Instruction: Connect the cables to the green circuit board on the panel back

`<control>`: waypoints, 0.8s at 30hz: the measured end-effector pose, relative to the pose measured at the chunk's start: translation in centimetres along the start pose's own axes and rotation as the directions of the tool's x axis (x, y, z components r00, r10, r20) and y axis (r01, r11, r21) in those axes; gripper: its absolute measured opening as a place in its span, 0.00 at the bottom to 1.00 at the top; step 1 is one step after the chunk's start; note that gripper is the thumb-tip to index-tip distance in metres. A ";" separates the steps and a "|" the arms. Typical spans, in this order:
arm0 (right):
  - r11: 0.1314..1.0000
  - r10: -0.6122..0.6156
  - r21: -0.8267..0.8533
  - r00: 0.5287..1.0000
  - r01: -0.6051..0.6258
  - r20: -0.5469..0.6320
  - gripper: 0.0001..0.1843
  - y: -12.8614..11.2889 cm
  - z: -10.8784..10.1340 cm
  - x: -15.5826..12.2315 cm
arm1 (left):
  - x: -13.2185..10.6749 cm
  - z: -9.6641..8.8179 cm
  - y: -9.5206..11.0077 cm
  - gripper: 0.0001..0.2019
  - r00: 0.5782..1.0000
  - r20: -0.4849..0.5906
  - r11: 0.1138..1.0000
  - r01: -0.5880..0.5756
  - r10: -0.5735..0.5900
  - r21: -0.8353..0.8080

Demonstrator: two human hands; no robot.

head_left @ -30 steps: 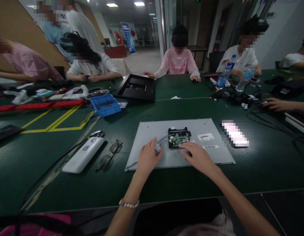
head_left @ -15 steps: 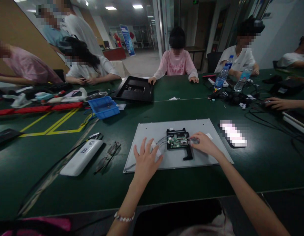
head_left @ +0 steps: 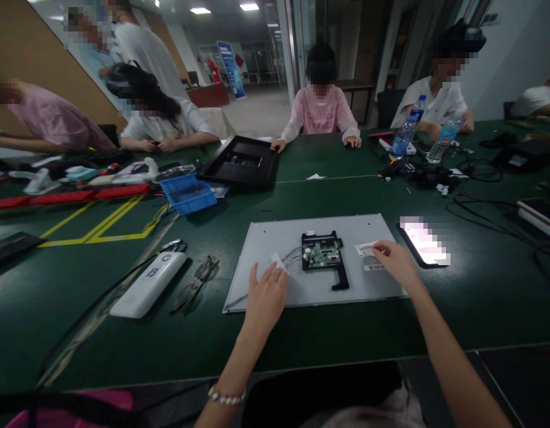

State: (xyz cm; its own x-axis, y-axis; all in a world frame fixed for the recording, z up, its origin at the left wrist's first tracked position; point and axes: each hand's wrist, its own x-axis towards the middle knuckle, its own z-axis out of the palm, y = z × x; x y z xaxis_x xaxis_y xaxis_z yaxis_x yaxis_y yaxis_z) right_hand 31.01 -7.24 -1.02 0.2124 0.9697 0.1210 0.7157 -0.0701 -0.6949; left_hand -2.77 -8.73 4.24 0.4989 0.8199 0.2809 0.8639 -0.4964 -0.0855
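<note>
A pale flat panel (head_left: 310, 292) lies on the green table. Near its middle sits a black bracket (head_left: 343, 278) around a green circuit board (head_left: 323, 256), with grey wires (head_left: 294, 254) running left from it. My left hand (head_left: 266, 292) rests over the panel's left part, fingers stretched out and partly apart. Its fingertips are at a white piece of tape (head_left: 278, 261) by the wires. Over the right part, my right hand (head_left: 397, 260) has thumb and fingers pinched at the edge of a white label (head_left: 365, 249); whether they grip it is unclear. Below is a second label (head_left: 373, 268).
Right of the panel lies a lit phone (head_left: 424, 241). To the left are glasses (head_left: 195, 284) and a white power bank (head_left: 149, 285). Further back are a blue bin (head_left: 188, 195), a black frame (head_left: 242, 160) touched by a person opposite, and bottles (head_left: 408, 128).
My right hand has moved right, from the circuit board's edge to the white label. My left hand's fingers have drawn closer together and lowered toward the tape.
</note>
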 end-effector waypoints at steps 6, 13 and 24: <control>0.991 -0.064 -0.126 0.992 0.049 -0.111 0.17 1.2 -0.3 0.1 | 0.6 -1.4 -1.9 0.13 0.996 -0.058 0.997 0.069 -0.067 0.028; 0.992 -0.104 -0.084 0.990 0.096 -0.097 0.14 -0.1 -0.3 -0.2 | 0.6 -1.1 -4.2 0.11 0.998 0.003 0.996 0.067 -0.068 0.061; 0.985 -0.171 -0.052 0.976 0.165 -0.136 0.14 -0.9 0.4 -0.3 | 5.3 -1.4 -2.4 0.12 0.999 0.043 0.999 0.017 -0.016 -0.029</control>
State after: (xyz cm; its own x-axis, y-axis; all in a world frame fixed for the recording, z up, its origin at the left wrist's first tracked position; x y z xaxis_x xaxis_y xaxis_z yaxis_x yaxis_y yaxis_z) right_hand 30.06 -7.39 -0.71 0.1757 0.9264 0.3331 0.7746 0.0787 -0.6275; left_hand -2.28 -3.63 7.31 0.4880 0.8391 0.2406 0.8698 -0.4905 -0.0535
